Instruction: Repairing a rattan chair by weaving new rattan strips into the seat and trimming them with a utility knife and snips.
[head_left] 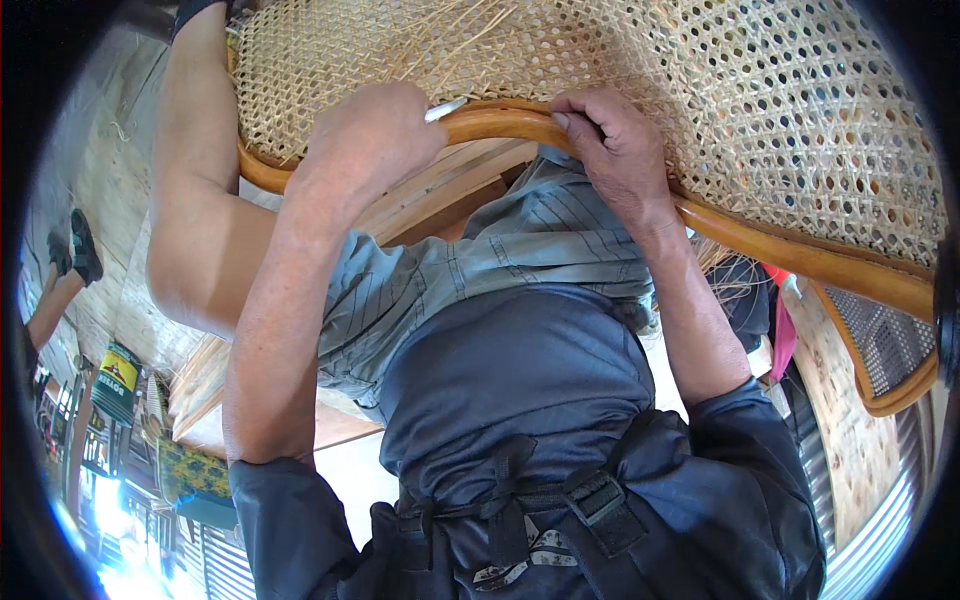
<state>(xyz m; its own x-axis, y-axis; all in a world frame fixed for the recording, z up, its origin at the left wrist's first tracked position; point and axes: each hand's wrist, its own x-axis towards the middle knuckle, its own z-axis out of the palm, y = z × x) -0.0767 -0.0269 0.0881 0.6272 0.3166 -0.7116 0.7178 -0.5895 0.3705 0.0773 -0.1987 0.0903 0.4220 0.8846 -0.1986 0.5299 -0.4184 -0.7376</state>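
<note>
Wooden floor below; hands grip chair rim.

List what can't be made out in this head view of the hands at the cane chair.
- Tool in the left hand: only a pale metal tip shows; the fist hides the rest.
- Right hand fingertips: curled over the wooden frame, so what they pinch is hidden.
- Woven cane panel: cut off by the top edge.
- Loose strands: too fine to follow.
- Lower left background: overexposed and blurred.

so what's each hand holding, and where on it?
Left hand is fisted around a slim pale tool, only its tip showing. Right hand grips the curved wooden frame edging the woven cane panel.
</note>
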